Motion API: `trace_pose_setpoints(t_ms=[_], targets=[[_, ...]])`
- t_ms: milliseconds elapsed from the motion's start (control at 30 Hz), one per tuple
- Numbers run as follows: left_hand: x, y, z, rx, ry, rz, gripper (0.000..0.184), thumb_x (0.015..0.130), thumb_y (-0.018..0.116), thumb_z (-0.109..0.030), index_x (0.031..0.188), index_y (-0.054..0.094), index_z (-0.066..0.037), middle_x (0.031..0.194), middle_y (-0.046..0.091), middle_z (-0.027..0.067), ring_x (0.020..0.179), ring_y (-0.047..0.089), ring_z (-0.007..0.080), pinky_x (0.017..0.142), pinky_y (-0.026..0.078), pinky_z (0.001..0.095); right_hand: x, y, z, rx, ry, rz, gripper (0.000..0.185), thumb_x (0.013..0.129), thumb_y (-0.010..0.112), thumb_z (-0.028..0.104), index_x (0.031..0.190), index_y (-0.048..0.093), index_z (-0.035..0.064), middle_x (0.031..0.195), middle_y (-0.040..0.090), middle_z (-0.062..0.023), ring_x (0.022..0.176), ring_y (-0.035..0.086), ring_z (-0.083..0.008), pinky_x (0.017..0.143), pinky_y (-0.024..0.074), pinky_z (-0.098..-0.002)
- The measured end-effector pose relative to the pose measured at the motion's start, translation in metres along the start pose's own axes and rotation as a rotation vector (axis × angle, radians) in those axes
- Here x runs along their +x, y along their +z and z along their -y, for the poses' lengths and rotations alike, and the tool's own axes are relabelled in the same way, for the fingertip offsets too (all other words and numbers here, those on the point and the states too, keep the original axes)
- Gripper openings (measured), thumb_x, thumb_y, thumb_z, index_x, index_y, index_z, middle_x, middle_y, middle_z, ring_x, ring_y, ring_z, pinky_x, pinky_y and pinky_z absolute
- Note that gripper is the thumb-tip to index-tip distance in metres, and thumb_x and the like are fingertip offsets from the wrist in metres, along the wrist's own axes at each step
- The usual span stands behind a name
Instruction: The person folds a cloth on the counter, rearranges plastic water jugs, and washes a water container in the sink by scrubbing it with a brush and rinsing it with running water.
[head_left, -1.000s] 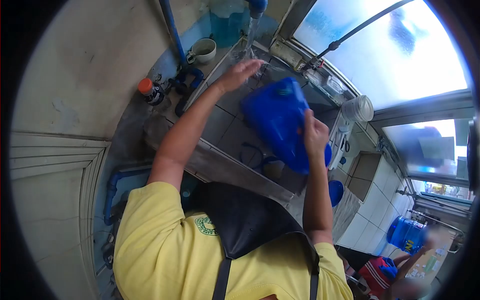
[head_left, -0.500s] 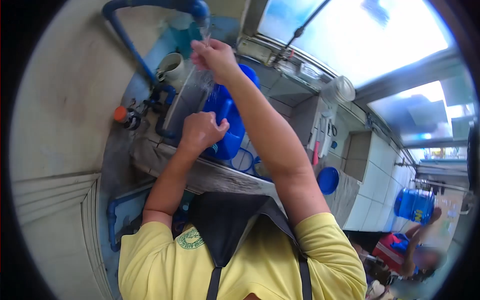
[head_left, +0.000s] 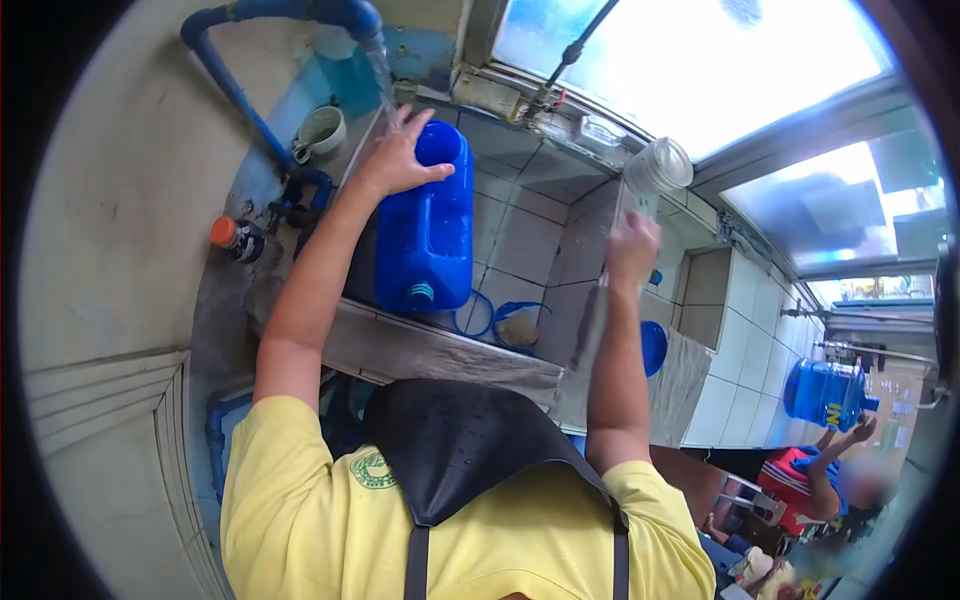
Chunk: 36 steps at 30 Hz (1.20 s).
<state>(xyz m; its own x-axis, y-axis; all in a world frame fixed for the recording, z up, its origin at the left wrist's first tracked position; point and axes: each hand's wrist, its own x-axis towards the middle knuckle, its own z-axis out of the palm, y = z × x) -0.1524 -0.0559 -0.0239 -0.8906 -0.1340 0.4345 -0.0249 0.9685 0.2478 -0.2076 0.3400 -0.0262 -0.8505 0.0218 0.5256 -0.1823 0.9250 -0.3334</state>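
Note:
A blue plastic jug (head_left: pixel 450 275) with a large opening at its far end and a moulded handle lies in the tiled sink (head_left: pixel 520 225). My left hand (head_left: pixel 402 160) is over the jug's open end, fingers spread, the thumb against or just above its rim. Water from the blue pipe spout (head_left: pixel 362 22) falls beside those fingertips. On the right, my right hand (head_left: pixel 634 248) is above the sink's side ledge, below a clear plastic container (head_left: pixel 662 166). Motion smears its fingers, and whether it holds anything is unclear.
A blue strap or hose loop (head_left: pixel 478 315) lies on the sink floor. A white mug (head_left: pixel 322 132) and an orange-capped bottle (head_left: pixel 236 238) stand left. A blue round lid or bowl (head_left: pixel 654 347) sits right. Another person (head_left: pixel 800 485) handles a large blue water bottle (head_left: pixel 828 392).
My right hand has left the running water and swung right to the side ledge. My left hand has moved up from the jug's near end to its open end.

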Motion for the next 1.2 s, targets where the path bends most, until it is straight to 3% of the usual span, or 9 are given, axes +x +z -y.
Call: trace_pose_setpoints(t_ms=[133,433,567,667,733,833,900,1000,1200], targets=[[0.0,0.004,0.009,-0.279,-0.006,0.155,0.085,0.072,0.08,-0.048,0.145,0.051,-0.016,0.141,0.049,0.0175,0.12,0.056,0.0369,0.101,0.047,0.0439,-0.022,0.003,-0.108,-0.291,0.12,0.101,0.031,0.087,0.066,0.036,0.096,0.075,0.008,0.086,0.071,-0.0164,0.078,0.067,-0.0349,0.07,0.0531,-0.043],[-0.022,-0.014,-0.014,-0.161,-0.383,0.167,0.101,0.068,0.081,-0.055,0.151,0.041,-0.011,0.144,0.047,0.02,0.122,0.054,0.0392,0.105,0.044,0.0467,-0.032,-0.002,-0.121,-0.068,0.149,0.175,0.031,0.089,0.062,0.034,0.085,0.074,0.0047,0.082,0.071,-0.0133,0.074,0.066,-0.0362,0.068,0.0519,-0.0431],[-0.043,0.006,-0.003,-0.256,-0.405,-0.269,0.119,0.064,0.085,-0.059,0.154,0.03,-0.006,0.145,0.042,0.0266,0.131,0.046,0.044,0.111,0.038,0.0492,-0.003,-0.016,-0.098,-0.071,0.007,0.035,0.026,0.093,0.058,0.025,0.093,0.07,0.0024,0.088,0.069,-0.0158,0.071,0.063,-0.0362,0.069,0.0517,-0.0431],[-0.065,-0.016,-0.05,-0.25,-0.583,-0.23,0.132,0.063,0.088,-0.06,0.156,0.017,0.001,0.149,0.035,0.0308,0.137,0.038,0.045,0.113,0.036,0.0453,0.027,-0.047,-0.016,0.148,-0.095,0.054,0.021,0.097,0.055,0.018,0.104,0.066,0.0024,0.092,0.068,-0.015,0.073,0.064,-0.0298,0.067,0.0513,-0.0412],[-0.079,-0.016,-0.073,-0.449,-0.876,-0.07,0.134,0.065,0.087,-0.061,0.158,0.012,0.0,0.154,0.025,0.033,0.14,0.033,0.0475,0.116,0.031,0.0495,0.035,-0.075,0.063,0.59,0.215,0.41,0.021,0.1,0.053,0.016,0.115,0.063,0.0054,0.09,0.066,-0.0112,0.075,0.064,-0.0221,0.066,0.0499,-0.0377],[-0.094,-0.011,-0.088,-0.474,-0.961,-0.063,0.134,0.066,0.086,-0.061,0.158,0.01,0.0,0.155,0.023,0.0334,0.141,0.032,0.0481,0.117,0.029,0.0518,0.036,-0.07,0.127,0.54,0.01,0.504,0.028,0.101,0.056,0.018,0.128,0.06,0.021,0.089,0.068,-0.0097,0.082,0.066,-0.0241,0.066,0.0504,-0.039],[-0.101,-0.007,-0.092,-0.499,-1.046,-0.052,0.134,0.067,0.086,-0.061,0.158,0.008,0.0,0.156,0.021,0.0339,0.142,0.03,0.0487,0.117,0.027,0.054,0.039,-0.072,0.17,0.453,0.007,0.794,0.031,0.098,0.06,0.023,0.129,0.059,0.0195,0.093,0.071,-0.0119,0.081,0.067,-0.0249,0.068,0.0513,-0.0388],[-0.1,-0.002,-0.095,-0.486,-1.035,-0.068,0.132,0.068,0.085,-0.06,0.158,0.008,0.0,0.156,0.021,0.0337,0.142,0.031,0.0488,0.117,0.026,0.0555,0.036,-0.053,0.209,0.252,-0.253,0.875,0.033,0.094,0.063,0.024,0.127,0.062,0.02,0.097,0.072,-0.0151,0.08,0.069,-0.0275,0.067,0.0523,-0.0396],[-0.098,0.004,-0.089,-0.496,-1.0,-0.071,0.128,0.07,0.083,-0.06,0.158,0.011,0.0,0.156,0.022,0.0332,0.141,0.032,0.049,0.117,0.026,0.0569,0.022,-0.025,0.292,-0.323,-0.778,0.836,0.019,0.088,0.063,0.018,0.093,0.078,0.0081,0.094,0.076,-0.0136,0.086,0.074,-0.0316,0.068,0.0566,-0.0401]])
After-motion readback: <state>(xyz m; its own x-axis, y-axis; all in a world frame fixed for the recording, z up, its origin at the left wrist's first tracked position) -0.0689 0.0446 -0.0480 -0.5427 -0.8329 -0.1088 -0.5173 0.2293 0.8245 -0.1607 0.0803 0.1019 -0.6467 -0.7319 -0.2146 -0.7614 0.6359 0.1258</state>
